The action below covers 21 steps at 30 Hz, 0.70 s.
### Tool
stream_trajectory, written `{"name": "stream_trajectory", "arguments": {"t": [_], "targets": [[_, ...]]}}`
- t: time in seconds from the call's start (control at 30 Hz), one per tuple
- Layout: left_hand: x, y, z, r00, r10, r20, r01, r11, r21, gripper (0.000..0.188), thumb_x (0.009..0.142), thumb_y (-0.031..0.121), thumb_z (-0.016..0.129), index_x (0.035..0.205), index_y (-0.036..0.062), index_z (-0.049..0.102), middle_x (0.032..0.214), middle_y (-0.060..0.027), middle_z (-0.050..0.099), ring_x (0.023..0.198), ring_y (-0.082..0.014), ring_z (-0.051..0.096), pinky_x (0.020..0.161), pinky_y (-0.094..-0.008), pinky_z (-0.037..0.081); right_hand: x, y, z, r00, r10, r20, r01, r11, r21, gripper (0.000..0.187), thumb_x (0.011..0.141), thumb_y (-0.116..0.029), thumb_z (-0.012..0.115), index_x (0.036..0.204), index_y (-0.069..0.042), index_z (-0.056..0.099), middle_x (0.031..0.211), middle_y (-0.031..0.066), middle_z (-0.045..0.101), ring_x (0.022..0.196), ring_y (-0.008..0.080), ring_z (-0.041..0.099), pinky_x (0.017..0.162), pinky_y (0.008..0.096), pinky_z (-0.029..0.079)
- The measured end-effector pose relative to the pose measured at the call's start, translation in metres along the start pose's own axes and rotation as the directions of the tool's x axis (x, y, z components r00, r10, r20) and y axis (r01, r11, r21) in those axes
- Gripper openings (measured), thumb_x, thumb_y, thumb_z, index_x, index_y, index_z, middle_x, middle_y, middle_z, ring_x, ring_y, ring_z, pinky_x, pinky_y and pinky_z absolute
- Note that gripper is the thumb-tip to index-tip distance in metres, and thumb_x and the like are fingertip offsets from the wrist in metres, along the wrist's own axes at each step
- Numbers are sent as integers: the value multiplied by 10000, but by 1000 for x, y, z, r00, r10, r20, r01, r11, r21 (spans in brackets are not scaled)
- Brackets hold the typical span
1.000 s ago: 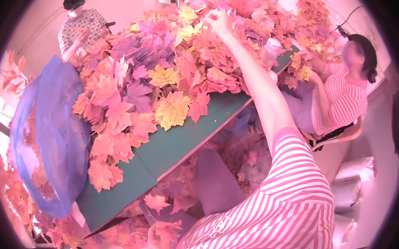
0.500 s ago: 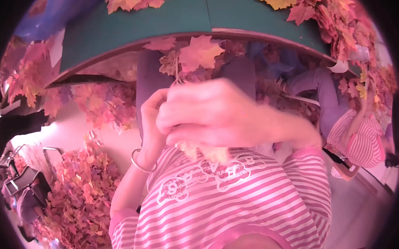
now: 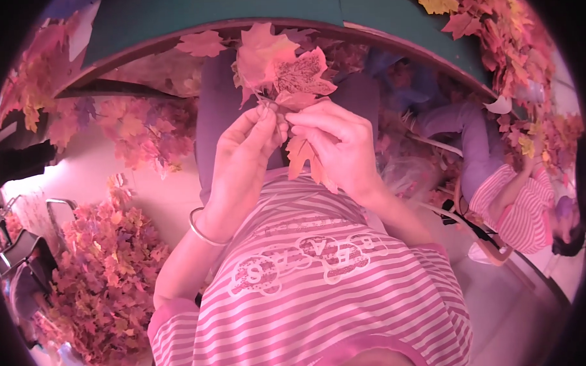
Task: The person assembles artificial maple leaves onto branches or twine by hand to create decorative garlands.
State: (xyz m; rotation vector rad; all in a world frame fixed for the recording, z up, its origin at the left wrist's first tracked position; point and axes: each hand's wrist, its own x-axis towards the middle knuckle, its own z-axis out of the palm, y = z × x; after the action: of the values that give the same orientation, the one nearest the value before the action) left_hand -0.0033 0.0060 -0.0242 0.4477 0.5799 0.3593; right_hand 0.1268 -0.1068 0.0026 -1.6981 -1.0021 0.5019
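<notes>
Both of my hands meet over my lap around a small bunch of artificial maple leaves [image 3: 262,53]. The fingertips of my left hand [image 3: 241,151] are closed in a pinch on the thin stems at the base of the bunch. My right hand [image 3: 343,144] is also closed, its thumb and fingers pinching at the same stems from the other side. Beyond the fingers a speckled leaf [image 3: 304,77] fans out with the pink-orange ones. One orange leaf [image 3: 301,155] hangs between my hands, toward my shirt. My fingertips hide where the stems join.
A green table [image 3: 235,7] with a curved edge lies ahead, with more leaves [image 3: 504,33] piled at its right. To the left, a large heap of leaves [image 3: 109,280] rests near a black metal-framed object [image 3: 24,247]. A co-worker in a striped shirt [image 3: 516,207] sits at right.
My right hand has swung back from across my left hand to its right side. The leaf bunch now stands higher in view, and the orange leaf between my hands shows clearly.
</notes>
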Motion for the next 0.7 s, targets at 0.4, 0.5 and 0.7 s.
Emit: {"name": "stream_trajectory", "arguments": {"t": [0.4,0.5,0.7], "targets": [[1,-9,2,997,60,-56,-61,998,-18,152,1014,156,642,1100,30,638,1063,-31,682,966,-118,646,896,-262,527,4,-8,0,995,79,-60,-78,997,26,191,807,106,738,988,46,740,877,114,716,802,186,730,736,264,591],[1,-7,2,996,68,-65,-68,998,-4,156,1011,160,649,1095,29,639,1048,-33,686,963,-116,644,901,-265,522,4,-8,1,995,82,-54,-82,997,8,189,795,107,746,972,42,743,879,113,717,798,188,729,727,263,589],[-1,-9,5,993,84,-88,-82,996,23,118,1013,115,631,1108,47,639,1053,-25,673,970,-109,646,898,-239,534,5,-9,4,999,17,-51,-19,999,-51,189,776,105,759,952,36,741,870,116,713,786,192,727,700,264,583]]}}
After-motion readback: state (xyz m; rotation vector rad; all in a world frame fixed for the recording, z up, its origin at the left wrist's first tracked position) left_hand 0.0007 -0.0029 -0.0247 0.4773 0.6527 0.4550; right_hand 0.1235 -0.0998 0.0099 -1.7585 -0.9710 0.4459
